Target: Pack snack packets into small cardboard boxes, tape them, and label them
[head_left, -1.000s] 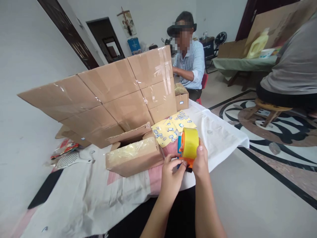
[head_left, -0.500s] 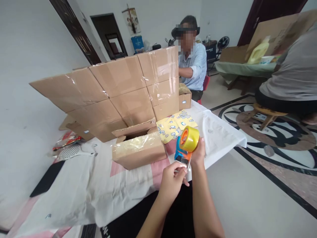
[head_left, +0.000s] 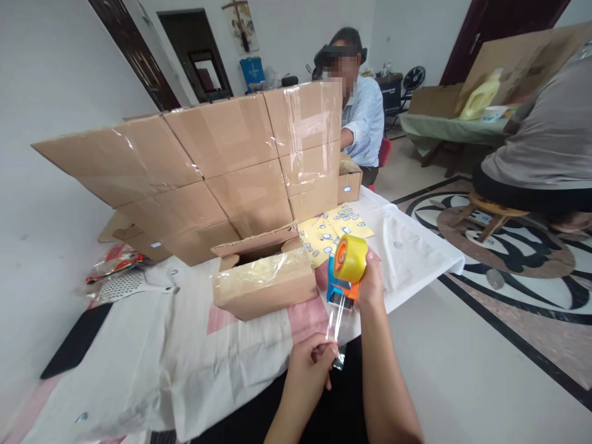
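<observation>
My right hand [head_left: 371, 280] is wrapped round an orange and blue tape dispenser [head_left: 345, 291] that carries a thick yellowish roll of tape [head_left: 352, 258]. Below it, my left hand [head_left: 311, 364] pinches the free end of a clear tape strip [head_left: 339, 317], which stretches down from the dispenser's cutting edge. A short tail of tape hangs past my left fingers. Just left of the dispenser, a small cardboard box [head_left: 266, 285] stands on the table with its top flap raised. Shiny tape lies along its upper front edge.
Behind the small box rises a wall of stacked, taped cartons [head_left: 217, 166]. Yellow printed sheets [head_left: 324, 231] lie beside it on the covered table [head_left: 139, 345]. A white slotted spoon [head_left: 134, 285] and black flat object [head_left: 76, 339] are at left. Across sits a co-worker [head_left: 365, 117]; another person [head_left: 541, 135] sits right.
My left hand has moved down and away from the dispenser, drawing out a strip of clear tape. My right hand stays nearly in place with the dispenser. The camera view has shifted slightly.
</observation>
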Demonstrator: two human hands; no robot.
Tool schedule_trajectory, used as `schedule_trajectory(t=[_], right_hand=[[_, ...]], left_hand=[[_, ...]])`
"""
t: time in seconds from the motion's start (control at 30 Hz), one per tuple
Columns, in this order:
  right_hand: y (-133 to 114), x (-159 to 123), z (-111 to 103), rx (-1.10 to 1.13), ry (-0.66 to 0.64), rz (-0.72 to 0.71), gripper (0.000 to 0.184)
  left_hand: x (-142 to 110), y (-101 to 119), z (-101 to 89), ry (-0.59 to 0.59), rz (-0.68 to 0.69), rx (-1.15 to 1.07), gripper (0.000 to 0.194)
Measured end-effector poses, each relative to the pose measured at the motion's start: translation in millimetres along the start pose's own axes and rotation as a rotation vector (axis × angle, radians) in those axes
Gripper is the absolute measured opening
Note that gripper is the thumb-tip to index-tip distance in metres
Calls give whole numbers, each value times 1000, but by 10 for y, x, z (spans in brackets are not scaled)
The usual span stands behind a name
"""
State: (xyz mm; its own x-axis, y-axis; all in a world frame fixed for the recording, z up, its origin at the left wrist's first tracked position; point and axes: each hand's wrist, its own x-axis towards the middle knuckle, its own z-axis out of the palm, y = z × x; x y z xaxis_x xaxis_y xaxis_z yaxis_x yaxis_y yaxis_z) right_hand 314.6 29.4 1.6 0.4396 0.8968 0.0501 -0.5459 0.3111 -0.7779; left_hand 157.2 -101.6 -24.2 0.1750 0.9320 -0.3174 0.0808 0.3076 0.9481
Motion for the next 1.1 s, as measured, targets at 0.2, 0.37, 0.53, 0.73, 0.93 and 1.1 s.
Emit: schedule_trajectory(t=[0.2,0.37,0.53,0.73,0.93,1.1], right_hand=[[101,9,15,-186,-91,38,40],[169,57,-75,-318,-100,71,42],[242,18,-138,-496,-191,0,44],[267,-34,-212,-658,-387,-115,38],[304,-63,-271,-667,-338,-122,34],[315,-182,-180,-518,-332,-104,37]], left_hand=[[95,-52,-96,37,-58,-36,30],[122,-72,-119,51,-98,-53,54],[143,-73,-204,27,-63,-6,42],[181,-54,-215,54,-25,-17,27],[195,-44,-199,44,-52,24,31],[117,-61,-214,67,-65,-9,38]])
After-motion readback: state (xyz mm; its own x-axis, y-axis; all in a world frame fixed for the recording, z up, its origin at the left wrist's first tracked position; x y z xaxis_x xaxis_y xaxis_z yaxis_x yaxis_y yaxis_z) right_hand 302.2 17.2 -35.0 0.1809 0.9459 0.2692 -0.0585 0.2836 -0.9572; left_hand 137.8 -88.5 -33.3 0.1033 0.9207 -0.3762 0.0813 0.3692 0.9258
